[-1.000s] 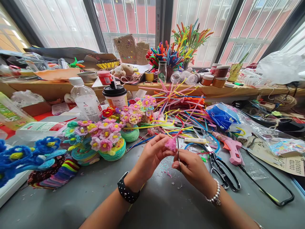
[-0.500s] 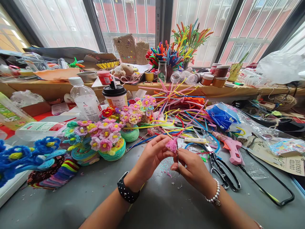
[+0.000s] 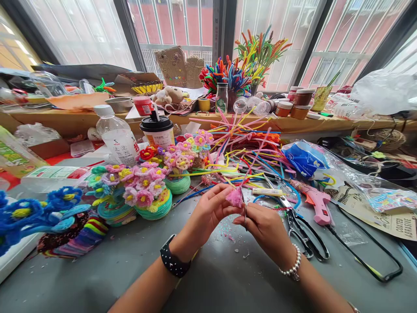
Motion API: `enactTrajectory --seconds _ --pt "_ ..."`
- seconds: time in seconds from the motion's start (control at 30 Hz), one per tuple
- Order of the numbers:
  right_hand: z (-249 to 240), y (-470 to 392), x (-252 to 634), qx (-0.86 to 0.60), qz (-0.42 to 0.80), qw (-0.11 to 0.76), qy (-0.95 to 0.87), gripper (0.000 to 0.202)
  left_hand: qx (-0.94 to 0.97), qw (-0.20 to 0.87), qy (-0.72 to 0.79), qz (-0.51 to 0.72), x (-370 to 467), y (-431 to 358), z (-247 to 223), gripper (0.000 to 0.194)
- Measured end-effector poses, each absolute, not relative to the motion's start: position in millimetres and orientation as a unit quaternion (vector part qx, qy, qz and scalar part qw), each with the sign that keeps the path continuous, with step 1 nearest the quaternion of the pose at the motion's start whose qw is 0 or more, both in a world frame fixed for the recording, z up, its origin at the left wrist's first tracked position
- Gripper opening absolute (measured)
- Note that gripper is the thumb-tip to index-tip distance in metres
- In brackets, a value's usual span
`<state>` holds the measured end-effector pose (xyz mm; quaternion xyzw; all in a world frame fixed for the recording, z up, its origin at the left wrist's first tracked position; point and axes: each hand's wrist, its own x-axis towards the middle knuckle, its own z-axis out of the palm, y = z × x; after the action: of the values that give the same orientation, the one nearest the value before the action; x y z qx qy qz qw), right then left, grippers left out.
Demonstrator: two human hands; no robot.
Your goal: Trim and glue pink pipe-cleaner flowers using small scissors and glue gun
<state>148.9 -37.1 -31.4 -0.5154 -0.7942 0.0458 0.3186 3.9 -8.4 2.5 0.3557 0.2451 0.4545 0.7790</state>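
Note:
Between the fingertips of my left hand (image 3: 211,208) is a fluffy pink pipe-cleaner piece (image 3: 235,198), with a pink stem rising behind it. My right hand (image 3: 265,224) is closed on small scissors (image 3: 246,214). Their thin metal blades lie against the right side of the pink fluff, and the fingers partly hide the handle loops. Pink fluff bits (image 3: 231,238) lie on the grey table (image 3: 228,282) below both hands. Finished pink pipe-cleaner flowers (image 3: 146,184) stand in a teal coiled pot to the left.
Large black-handled scissors (image 3: 304,234), a glue stick (image 3: 267,191) and a pink glue gun (image 3: 321,206) with its black cord lie on the right. Loose pipe cleaners (image 3: 247,143) spread behind the hands. A plastic bottle (image 3: 119,139) and a lidded cup (image 3: 158,132) stand back left.
The small scissors have turned slightly in my right hand, their handle shifting a little right. The pink piece has tilted slightly in my left hand, its stem swinging right.

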Motion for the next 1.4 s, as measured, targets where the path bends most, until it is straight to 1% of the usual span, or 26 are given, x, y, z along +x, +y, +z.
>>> enactTrajectory --seconds 0.1,0.23,0.37,0.53,0.7,0.83,0.93,1.13,1.27,1.4 --pt "-32.0 -37.0 149.3 -0.525 0.02 0.315 -0.791 0.058 0.362 0.77 0.253 0.46 4.6 -8.5 2.4 0.007" --pt "-31.4 -37.0 149.3 -0.535 -0.005 0.312 -0.785 0.058 0.391 0.756 0.263 0.454 4.5 -9.1 2.3 0.018" --pt "-31.0 -36.8 149.7 -0.547 -0.022 0.306 -0.779 0.056 0.424 0.731 0.289 0.45 4.5 -10.5 2.7 0.025" --pt "-30.9 -37.1 150.6 -0.545 -0.004 0.306 -0.781 0.055 0.412 0.728 0.301 0.459 4.8 -10.2 5.1 0.018" --pt "-32.5 -37.2 150.1 -0.544 -0.001 0.311 -0.779 0.056 0.386 0.737 0.302 0.467 4.2 -8.6 4.6 0.016" --pt "-32.8 -37.0 149.4 -0.544 0.001 0.316 -0.777 0.055 0.374 0.74 0.298 0.472 4.1 -8.3 3.0 0.018" --pt "-30.8 -37.7 149.1 -0.542 0.027 0.325 -0.775 0.055 0.364 0.743 0.301 0.474 3.9 -8.0 2.7 0.02" --pt "-28.6 -39.9 148.8 -0.543 0.086 0.304 -0.778 0.054 0.386 0.744 0.294 0.459 4.1 -8.1 3.8 0.022" --pt "-28.5 -40.4 148.0 -0.521 0.115 0.299 -0.791 0.057 0.4 0.743 0.288 0.453 4.4 -8.2 3.6 0.021" --pt "-26.2 -41.3 147.1 -0.515 0.116 0.305 -0.793 0.058 0.408 0.739 0.287 0.452 4.4 -8.1 2.6 0.018"
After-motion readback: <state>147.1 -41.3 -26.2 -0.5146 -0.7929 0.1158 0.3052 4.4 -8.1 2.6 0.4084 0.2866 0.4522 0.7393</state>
